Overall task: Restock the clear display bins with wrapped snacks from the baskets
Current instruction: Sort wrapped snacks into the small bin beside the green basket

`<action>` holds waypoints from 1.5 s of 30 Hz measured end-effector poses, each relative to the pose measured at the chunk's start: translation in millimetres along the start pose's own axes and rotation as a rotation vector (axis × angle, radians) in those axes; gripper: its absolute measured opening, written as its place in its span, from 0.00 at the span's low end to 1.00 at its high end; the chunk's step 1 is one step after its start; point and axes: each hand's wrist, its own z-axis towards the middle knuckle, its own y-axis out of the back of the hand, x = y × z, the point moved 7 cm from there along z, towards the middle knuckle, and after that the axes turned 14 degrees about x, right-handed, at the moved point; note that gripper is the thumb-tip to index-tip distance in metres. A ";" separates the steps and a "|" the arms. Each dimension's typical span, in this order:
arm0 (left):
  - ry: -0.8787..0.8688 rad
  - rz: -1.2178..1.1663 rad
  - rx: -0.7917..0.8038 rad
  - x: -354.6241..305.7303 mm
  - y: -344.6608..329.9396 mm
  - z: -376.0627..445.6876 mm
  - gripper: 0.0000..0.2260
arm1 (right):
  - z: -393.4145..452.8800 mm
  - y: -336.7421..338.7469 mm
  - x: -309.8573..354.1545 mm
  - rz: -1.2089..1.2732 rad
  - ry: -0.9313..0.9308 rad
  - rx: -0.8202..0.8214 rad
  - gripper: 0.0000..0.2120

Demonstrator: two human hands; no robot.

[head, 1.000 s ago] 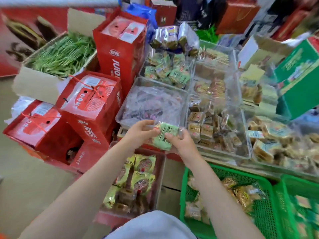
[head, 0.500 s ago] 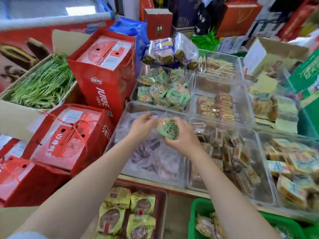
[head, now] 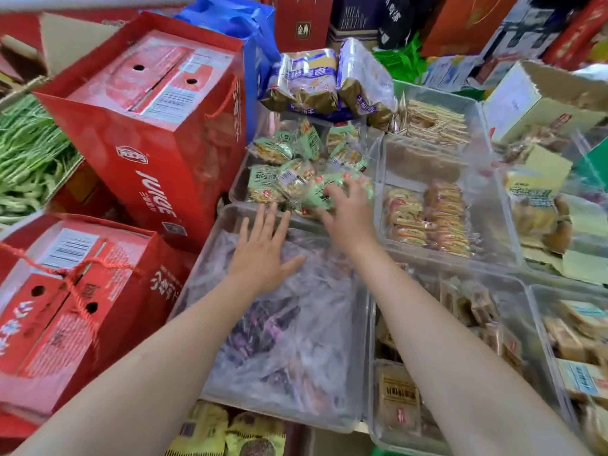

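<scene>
My right hand [head: 348, 215]: fingers spread, resting on green wrapped snacks [head: 296, 169] in the far clear bin [head: 238, 189]. My left hand [head: 263, 248]: fingers straight, flat over the near bin [head: 357, 357] of purple packs. Red juice boxes [head: 154, 126] left, more bins right.

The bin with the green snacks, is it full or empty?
Partly full: green-wrapped snacks cover the clear bin, piled below its rim.

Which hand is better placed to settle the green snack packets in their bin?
The right hand, probably. Its fingers already lie on the green packets inside that bin. The left hand is spread flat, nearer, over the bin of purple packets.
</scene>
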 end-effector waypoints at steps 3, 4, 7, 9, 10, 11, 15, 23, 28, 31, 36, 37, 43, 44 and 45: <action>-0.012 -0.017 -0.016 2.9 0.8 0.6 0.41 | 16.1 -24.5 4.9 -0.204 0.076 0.049 0.19; -0.013 -0.024 -0.012 3.8 -0.3 0.9 0.41 | 20.1 -24.1 3.5 -0.241 0.076 0.016 0.19; -0.013 -0.040 -0.009 3.4 -2.9 1.5 0.41 | 33.7 -16.5 -9.1 -0.305 0.001 -0.071 0.21; -0.011 -0.042 -0.009 2.9 -2.9 2.3 0.41 | 42.4 -15.6 -14.2 -0.314 -0.045 -0.066 0.22; -0.012 -0.049 -0.005 2.9 -2.9 2.4 0.41 | 45.3 -17.7 -14.4 -0.296 -0.055 -0.038 0.22; -0.010 -0.055 0.001 2.7 -3.2 1.9 0.41 | 47.0 -20.9 -14.4 -0.272 -0.066 0.008 0.23; -0.004 -0.049 0.022 0.3 2.1 -1.3 0.42 | 37.4 -27.9 -12.1 -0.281 -0.136 0.229 0.32; 0.041 -0.044 0.106 -1.5 22.2 -9.2 0.41 | -70.0 -11.2 37.1 -0.017 -0.042 0.120 0.22; -0.105 -0.190 0.033 -17.6 26.1 -83.9 0.31 | -209.6 -17.7 77.1 0.300 0.057 0.074 0.06; -0.209 -0.302 -0.218 -29.6 -3.0 -193.6 0.27 | -292.8 -54.8 90.1 0.402 0.042 0.172 0.06; 0.004 -0.398 -0.008 -6.6 -138.0 -330.0 0.22 | -381.2 -168.7 62.6 0.340 -0.219 0.555 0.10; 0.053 -0.408 0.026 -0.1 -163.1 -349.4 0.21 | -396.6 -188.4 58.0 0.307 -0.251 0.650 0.11; 0.153 -0.325 0.343 12.9 -296.9 -427.4 0.27 | -472.9 -277.9 60.4 0.161 -0.241 0.982 0.12; 0.158 -0.308 0.349 12.1 -307.8 -435.0 0.28 | -480.0 -289.5 61.4 0.174 -0.244 0.989 0.14; 0.163 -0.292 0.349 11.5 -316.2 -441.8 0.26 | -485.2 -298.8 63.1 0.199 -0.258 0.981 0.18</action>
